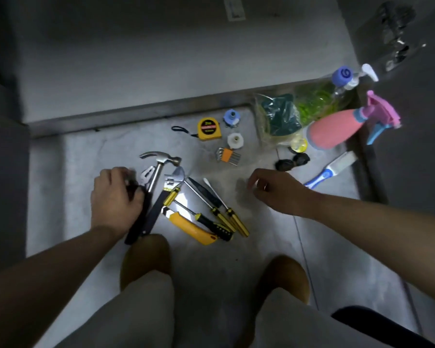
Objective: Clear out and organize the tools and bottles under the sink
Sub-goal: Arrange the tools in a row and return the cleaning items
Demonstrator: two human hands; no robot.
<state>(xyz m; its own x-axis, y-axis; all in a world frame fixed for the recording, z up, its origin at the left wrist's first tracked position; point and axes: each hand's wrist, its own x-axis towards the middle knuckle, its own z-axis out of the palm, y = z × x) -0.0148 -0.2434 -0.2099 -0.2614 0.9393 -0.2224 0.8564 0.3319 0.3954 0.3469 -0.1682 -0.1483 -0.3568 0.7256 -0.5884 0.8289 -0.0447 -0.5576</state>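
Most tools (211, 212) are laid out on the floor (211, 267), bottles (337, 126) heaped at two o'clock; pliers (147, 173) are clasped by left grip (116, 194), right grip (274, 189) slack, empty.

1. The yellow tape measure (209, 129) has a round black and red label, but its words are too blurry to read.
2. The blue bottle cap (343, 75) shows a white swirl sign.
3. The pale sticker (234, 8) up on the wall is too blurry to read.

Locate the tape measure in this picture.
Head view, centre: the tape measure lies on the floor beyond the hammer, just left of the blue cap.
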